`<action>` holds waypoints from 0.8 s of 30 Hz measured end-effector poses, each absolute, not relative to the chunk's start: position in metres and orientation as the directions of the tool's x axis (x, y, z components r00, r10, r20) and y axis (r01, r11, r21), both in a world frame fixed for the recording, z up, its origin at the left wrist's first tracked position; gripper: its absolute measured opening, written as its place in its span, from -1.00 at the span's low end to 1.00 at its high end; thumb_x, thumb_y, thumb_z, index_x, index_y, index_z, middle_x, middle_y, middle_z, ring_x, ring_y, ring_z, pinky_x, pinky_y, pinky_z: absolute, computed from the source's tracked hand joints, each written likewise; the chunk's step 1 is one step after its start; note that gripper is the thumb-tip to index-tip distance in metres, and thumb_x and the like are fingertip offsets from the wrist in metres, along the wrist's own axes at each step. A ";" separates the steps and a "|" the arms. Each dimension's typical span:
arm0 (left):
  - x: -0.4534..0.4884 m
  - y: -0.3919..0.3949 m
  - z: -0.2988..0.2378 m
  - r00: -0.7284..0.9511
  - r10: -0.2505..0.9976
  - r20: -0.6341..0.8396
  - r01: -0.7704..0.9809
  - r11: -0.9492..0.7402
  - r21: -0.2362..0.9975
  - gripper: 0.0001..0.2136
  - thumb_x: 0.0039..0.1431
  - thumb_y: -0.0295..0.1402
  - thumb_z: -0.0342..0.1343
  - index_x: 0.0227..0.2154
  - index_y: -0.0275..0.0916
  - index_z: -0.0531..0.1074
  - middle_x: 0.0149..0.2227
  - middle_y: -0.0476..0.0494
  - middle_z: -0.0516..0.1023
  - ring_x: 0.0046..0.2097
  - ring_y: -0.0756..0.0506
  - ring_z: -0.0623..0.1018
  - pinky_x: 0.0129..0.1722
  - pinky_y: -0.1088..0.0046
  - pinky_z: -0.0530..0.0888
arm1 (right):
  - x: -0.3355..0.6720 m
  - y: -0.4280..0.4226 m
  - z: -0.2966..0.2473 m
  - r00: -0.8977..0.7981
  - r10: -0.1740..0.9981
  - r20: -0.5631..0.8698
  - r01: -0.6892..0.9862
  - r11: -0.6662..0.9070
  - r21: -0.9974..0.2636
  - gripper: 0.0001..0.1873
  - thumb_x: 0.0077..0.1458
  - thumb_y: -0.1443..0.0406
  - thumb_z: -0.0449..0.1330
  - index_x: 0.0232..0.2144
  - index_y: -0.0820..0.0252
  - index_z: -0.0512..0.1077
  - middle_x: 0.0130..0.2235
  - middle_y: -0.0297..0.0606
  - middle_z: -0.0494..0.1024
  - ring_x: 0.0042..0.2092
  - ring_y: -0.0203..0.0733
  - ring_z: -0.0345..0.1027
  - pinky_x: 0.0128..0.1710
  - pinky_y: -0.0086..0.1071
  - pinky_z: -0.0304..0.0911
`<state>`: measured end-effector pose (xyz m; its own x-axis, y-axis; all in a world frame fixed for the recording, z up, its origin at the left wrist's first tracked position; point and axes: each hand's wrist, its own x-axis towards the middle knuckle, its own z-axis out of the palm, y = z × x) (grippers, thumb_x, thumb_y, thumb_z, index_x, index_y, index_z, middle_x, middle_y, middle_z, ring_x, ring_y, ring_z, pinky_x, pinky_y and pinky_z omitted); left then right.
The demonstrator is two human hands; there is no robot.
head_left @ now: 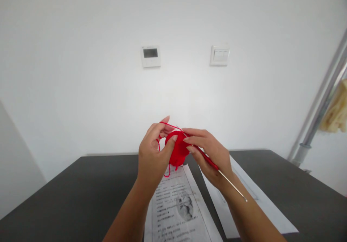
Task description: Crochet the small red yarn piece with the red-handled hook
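My left hand (pixel 153 153) pinches a small round red crochet piece (pixel 178 151), held up above the table. A strand of red yarn (pixel 170 125) runs over my raised left forefinger. My right hand (pixel 210 153) grips a crochet hook (pixel 217 168) with a red handle and a thin metal shaft. The hook's tip is at the top edge of the red piece. Both hands meet at the piece, in front of the white wall.
A dark table (pixel 81 195) spreads below my arms. Two sheets lie on it: a printed instruction page (pixel 176 206) and a plain white sheet (pixel 252 198). On the wall hang a thermostat panel (pixel 150 56) and a light switch (pixel 219 55). A metal pole (pixel 322 104) stands at right.
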<state>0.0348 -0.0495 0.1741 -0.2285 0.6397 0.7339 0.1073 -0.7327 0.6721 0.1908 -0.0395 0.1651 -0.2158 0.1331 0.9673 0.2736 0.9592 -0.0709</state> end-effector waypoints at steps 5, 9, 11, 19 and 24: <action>0.034 -0.052 0.183 -0.132 0.889 0.437 -0.370 -0.454 0.811 -0.68 0.00 -0.25 0.32 -0.16 -0.25 0.58 -0.40 -0.05 0.57 -0.40 0.03 0.51 -0.40 0.55 0.45 | 0.181 -0.031 0.155 -0.192 -0.009 0.981 0.297 0.953 0.066 -0.66 0.17 0.44 0.17 -0.01 0.09 0.42 0.03 -0.06 0.53 -0.02 -0.11 0.46 -0.10 -0.24 0.46; 0.027 -0.049 0.189 0.017 0.960 0.280 -0.564 -0.222 0.795 -0.74 -0.10 -0.26 0.37 -0.35 -0.32 0.60 -0.54 -0.02 0.54 -0.53 0.09 0.43 -0.52 0.60 0.36 | 0.176 -0.030 0.150 -0.214 -0.062 0.975 0.265 0.957 0.119 -0.61 0.19 0.40 0.17 0.05 0.02 0.38 0.03 -0.10 0.54 -0.03 -0.10 0.47 -0.13 -0.22 0.47; 0.023 -0.046 0.189 0.118 0.965 0.233 -0.591 -0.120 0.797 -0.75 -0.16 -0.30 0.41 -0.40 -0.33 0.59 -0.57 -0.01 0.52 -0.56 0.08 0.42 -0.55 0.60 0.33 | 0.176 -0.031 0.150 -0.257 -0.068 0.964 0.227 0.965 0.128 -0.61 0.20 0.39 0.17 0.07 0.02 0.37 0.03 -0.10 0.55 -0.02 -0.11 0.47 -0.13 -0.22 0.48; 0.013 -0.043 0.187 0.252 0.928 0.276 -0.461 -0.135 0.877 -0.75 -0.03 -0.29 0.31 -0.30 -0.35 0.63 -0.53 -0.04 0.51 -0.53 0.07 0.41 -0.51 0.57 0.32 | 0.191 -0.037 0.165 -0.387 0.052 0.921 0.072 0.997 -0.026 -0.75 0.21 0.43 0.16 -0.08 0.12 0.46 -0.08 -0.10 0.62 -0.07 -0.17 0.53 -0.16 -0.28 0.50; 0.004 -0.049 0.191 0.230 0.911 0.342 -0.371 -0.243 0.896 -0.66 -0.07 -0.33 0.30 -0.18 -0.33 0.62 -0.40 -0.10 0.56 -0.40 0.00 0.49 -0.40 0.52 0.40 | 0.198 -0.036 0.169 -0.449 0.006 0.894 0.143 0.988 0.065 -0.74 0.19 0.46 0.17 -0.08 0.17 0.46 -0.09 -0.06 0.62 -0.09 -0.17 0.53 -0.17 -0.28 0.50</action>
